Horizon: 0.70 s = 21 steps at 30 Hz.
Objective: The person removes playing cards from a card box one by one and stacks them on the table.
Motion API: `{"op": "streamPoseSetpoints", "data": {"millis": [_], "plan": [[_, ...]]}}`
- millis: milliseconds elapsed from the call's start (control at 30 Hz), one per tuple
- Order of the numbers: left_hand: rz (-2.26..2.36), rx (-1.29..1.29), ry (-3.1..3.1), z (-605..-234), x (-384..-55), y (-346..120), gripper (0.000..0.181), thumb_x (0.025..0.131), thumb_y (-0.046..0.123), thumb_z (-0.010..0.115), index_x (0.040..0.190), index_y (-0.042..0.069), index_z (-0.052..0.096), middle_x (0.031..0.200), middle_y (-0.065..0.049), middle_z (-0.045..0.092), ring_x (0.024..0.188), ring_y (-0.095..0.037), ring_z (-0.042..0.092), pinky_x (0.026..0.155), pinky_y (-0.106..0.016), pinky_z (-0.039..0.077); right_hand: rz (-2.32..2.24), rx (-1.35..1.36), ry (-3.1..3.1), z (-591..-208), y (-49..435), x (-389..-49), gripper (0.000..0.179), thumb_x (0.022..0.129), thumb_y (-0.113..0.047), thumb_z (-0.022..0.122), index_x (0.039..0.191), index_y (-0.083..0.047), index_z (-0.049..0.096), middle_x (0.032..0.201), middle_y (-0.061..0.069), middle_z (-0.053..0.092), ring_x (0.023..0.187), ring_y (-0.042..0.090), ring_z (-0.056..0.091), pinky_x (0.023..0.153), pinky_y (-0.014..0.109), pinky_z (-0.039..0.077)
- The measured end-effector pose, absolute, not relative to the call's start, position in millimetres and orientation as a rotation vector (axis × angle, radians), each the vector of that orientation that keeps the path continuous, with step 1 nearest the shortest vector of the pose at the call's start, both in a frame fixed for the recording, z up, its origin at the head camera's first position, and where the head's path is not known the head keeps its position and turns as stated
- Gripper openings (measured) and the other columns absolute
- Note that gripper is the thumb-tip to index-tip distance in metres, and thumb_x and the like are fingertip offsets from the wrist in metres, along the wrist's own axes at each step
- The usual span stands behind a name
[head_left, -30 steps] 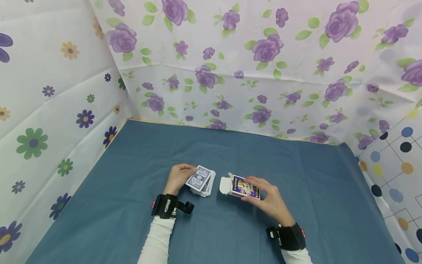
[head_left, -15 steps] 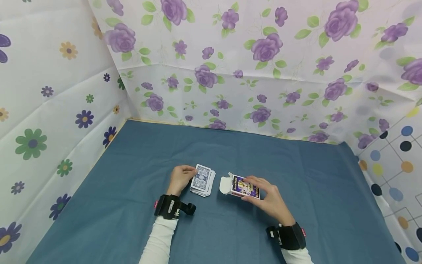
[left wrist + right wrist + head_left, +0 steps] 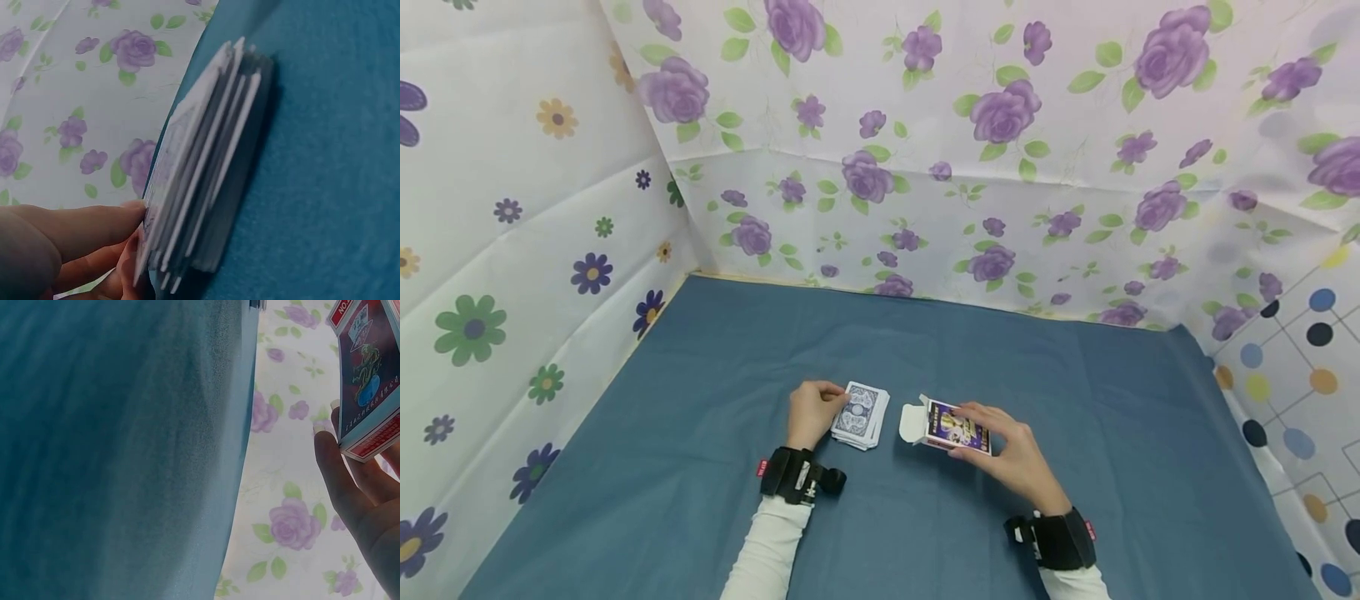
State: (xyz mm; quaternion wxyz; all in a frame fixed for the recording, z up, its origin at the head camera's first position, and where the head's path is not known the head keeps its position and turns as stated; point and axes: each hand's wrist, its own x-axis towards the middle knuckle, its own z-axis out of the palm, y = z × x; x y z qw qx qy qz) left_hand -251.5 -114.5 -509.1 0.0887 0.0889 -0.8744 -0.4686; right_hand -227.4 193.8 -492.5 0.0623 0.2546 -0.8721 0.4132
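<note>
A stack of playing cards (image 3: 861,413) with blue-and-white patterned backs lies on the blue cloth. My left hand (image 3: 815,410) pinches its left edge, thumb on the top card and fingers below. The left wrist view shows the cards (image 3: 206,162) edge-on, slightly uneven, with the thumb (image 3: 106,228) at the corner of the uppermost one. To the right, my right hand (image 3: 1017,448) holds a card box (image 3: 957,425) between thumb and fingers. Its white flap is open and faces the stack. In the right wrist view the box (image 3: 372,375) shows a dark printed face and red-and-white edges.
Blue cloth (image 3: 760,333) covers the table. A white sheet with purple roses (image 3: 880,175) hangs behind it, with a flowered sheet (image 3: 535,275) on the left and a dotted one (image 3: 1292,400) on the right. Black straps (image 3: 793,475) circle both wrists.
My left hand has brought the skewed top card right, squaring it onto the stack, and shifted slightly towards me. My right hand and the box have stayed in place.
</note>
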Motion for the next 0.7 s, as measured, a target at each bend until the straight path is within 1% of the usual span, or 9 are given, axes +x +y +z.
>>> {"op": "streamPoseSetpoints", "data": {"millis": [267, 467, 600, 700], "plan": [[-1.384, 0.258, -2.635, -509, -252, -113, 0.014, 0.085, 0.014, 0.073, 0.089, 0.0, 0.075, 0.079, -0.014, 0.071, 0.068, -0.021, 0.064, 0.063, -0.034, 0.051, 1.259, 0.758, -2.644, -493, 194, -228, 0.053, 0.077, -0.035, 0.081, 0.127, -0.029, 0.064, 0.131, 0.002, 0.062, 0.125, 0.027, 0.055, 0.096, 0.054, 0.046], [-1.338, 0.247, -2.655, -505, -250, -111, 0.019, 0.09, 0.017, 0.067, 0.094, -0.001, 0.074, 0.079, -0.015, 0.07, 0.067, -0.022, 0.062, 0.062, -0.034, 0.049, 1.256, 0.755, -2.652, -493, 194, -228, 0.054, 0.077, -0.037, 0.08, 0.127, -0.03, 0.064, 0.131, 0.002, 0.062, 0.126, 0.027, 0.055, 0.097, 0.054, 0.046], [-1.359, 0.155, -2.662, -490, -245, -107, 0.021, 0.095, 0.017, 0.062, 0.102, 0.0, 0.071, 0.085, -0.015, 0.07, 0.071, -0.022, 0.062, 0.065, -0.034, 0.049, 1.251, 0.756, -2.653, -493, 194, -228, 0.053, 0.077, -0.037, 0.08, 0.127, -0.03, 0.063, 0.131, 0.002, 0.062, 0.126, 0.027, 0.055, 0.097, 0.054, 0.046], [-1.46, 0.02, -2.667, -474, -240, -99, 0.018, 0.094, 0.016, 0.063, 0.102, 0.003, 0.072, 0.087, -0.012, 0.071, 0.073, -0.019, 0.063, 0.067, -0.032, 0.049, 1.251, 0.757, -2.649, -493, 194, -228, 0.054, 0.077, -0.036, 0.081, 0.127, -0.03, 0.063, 0.131, 0.002, 0.062, 0.126, 0.027, 0.055, 0.096, 0.054, 0.046]]}}
